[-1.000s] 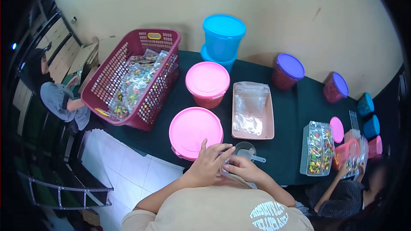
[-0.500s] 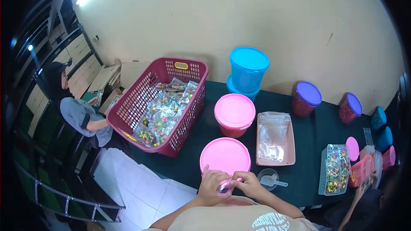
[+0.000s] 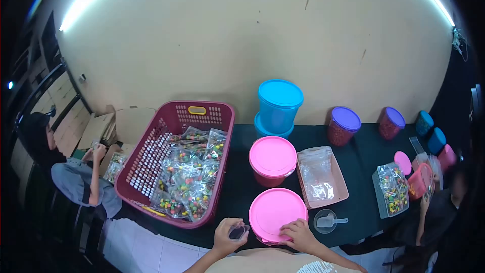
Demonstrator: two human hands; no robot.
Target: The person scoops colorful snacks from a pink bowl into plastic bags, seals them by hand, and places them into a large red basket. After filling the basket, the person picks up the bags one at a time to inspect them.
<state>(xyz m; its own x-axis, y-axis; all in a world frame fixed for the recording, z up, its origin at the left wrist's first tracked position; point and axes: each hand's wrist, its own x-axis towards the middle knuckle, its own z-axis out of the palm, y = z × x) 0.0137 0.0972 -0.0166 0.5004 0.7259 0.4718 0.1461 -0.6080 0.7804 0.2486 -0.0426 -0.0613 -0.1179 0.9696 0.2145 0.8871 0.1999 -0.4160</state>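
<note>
Two hands show in the head view: the left hand (image 3: 226, 232) has its fingers closed around a small clear packet (image 3: 237, 232), held just off the counter (image 3: 237, 192) edge beside the maroon basket (image 3: 177, 172) of candy bags. The right hand (image 3: 298, 233) rests with fingers spread on the near pink lid (image 3: 277, 211), with a clear scoop cup (image 3: 326, 221) nearby

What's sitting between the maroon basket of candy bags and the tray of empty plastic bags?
In the head view, two pink-lidded tubs: one further back and one nearer the person, whose right hand touches its lid. Dark tablecloth shows around them.
</note>
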